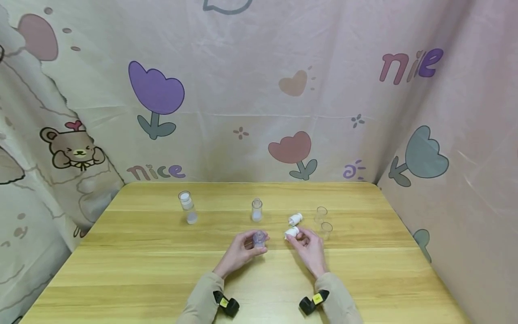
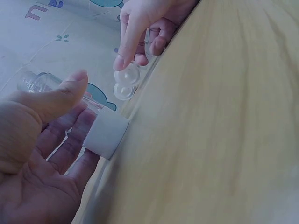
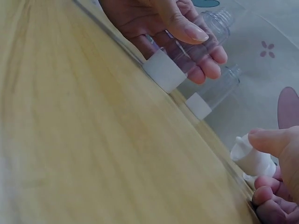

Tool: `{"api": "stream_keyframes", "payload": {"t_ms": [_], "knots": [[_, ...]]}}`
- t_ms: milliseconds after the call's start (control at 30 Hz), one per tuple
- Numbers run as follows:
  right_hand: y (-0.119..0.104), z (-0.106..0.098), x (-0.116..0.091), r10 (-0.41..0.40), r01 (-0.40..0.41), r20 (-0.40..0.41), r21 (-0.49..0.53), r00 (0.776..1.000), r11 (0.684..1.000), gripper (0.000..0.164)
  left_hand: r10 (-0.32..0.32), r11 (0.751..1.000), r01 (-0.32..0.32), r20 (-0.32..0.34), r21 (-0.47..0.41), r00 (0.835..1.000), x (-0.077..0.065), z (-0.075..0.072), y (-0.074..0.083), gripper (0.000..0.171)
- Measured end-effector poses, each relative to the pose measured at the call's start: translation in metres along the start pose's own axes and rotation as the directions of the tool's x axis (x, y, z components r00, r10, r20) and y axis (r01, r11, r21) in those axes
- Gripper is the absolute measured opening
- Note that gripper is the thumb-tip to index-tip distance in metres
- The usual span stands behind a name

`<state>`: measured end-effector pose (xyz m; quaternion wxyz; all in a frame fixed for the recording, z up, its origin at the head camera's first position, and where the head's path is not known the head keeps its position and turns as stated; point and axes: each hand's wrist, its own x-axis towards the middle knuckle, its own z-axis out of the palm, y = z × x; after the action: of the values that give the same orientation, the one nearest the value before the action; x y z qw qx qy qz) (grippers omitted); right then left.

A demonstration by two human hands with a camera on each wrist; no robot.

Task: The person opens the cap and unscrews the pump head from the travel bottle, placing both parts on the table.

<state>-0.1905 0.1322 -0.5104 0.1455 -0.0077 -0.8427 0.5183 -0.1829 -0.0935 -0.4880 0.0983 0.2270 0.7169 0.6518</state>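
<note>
My left hand [image 1: 239, 254] grips a clear bottle [image 1: 259, 238] around its body, thumb on one side and fingers on the other. The bottle has a white base [image 2: 106, 133] close over the table and a bare threaded neck [image 3: 219, 22] at its top. To its right, my right hand [image 1: 311, 252] pinches a white pump head [image 1: 292, 232] between thumb and fingers, low over the wood. Just behind it lies a second white pump head [image 1: 295, 219], tipped on its side.
Another clear bottle [image 1: 256, 210] without a top stands behind my left hand. Far left is a bottle with a white top [image 1: 188, 207]. Two clear covers [image 1: 321, 215] stand right of the pump heads. A patterned cloth [image 1: 226, 157] hangs behind the wooden table [image 1: 141, 265].
</note>
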Motion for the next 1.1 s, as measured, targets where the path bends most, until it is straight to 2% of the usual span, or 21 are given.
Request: {"api": "stream_keyframes", "payload": {"t_ms": [167,300,467,900,1000,1100], "knots": [[0.002,0.0,0.001,-0.002,0.001,-0.008,-0.041,1.0,0.999,0.042,0.009,1.0,-0.009,0.011,0.0,1.0,-0.003,0.001,0.015,0.044],[0.003,0.0,0.001,-0.003,0.002,-0.008,-0.063,1.0,0.998,0.041,0.008,1.0,-0.008,0.014,0.002,1.0,-0.005,0.001,0.02,0.043],[0.003,0.001,0.002,-0.006,0.006,-0.001,-0.053,1.0,0.999,0.04,0.004,1.0,-0.004,0.015,0.002,1.0,-0.004,0.001,0.02,0.044],[0.002,0.0,0.001,-0.008,0.008,0.005,-0.025,1.0,1.0,0.052,-0.029,1.0,0.029,0.009,-0.006,1.0,-0.003,0.001,0.016,0.045],[0.001,-0.001,0.001,-0.016,0.016,0.007,-0.004,1.0,1.0,0.054,-0.029,1.0,0.029,0.014,-0.003,0.999,-0.004,0.001,0.021,0.045],[0.003,-0.001,0.001,-0.049,0.049,-0.005,-0.012,0.999,0.999,0.057,-0.027,1.0,0.027,0.011,-0.008,1.0,-0.003,0.002,0.018,0.046]]}}
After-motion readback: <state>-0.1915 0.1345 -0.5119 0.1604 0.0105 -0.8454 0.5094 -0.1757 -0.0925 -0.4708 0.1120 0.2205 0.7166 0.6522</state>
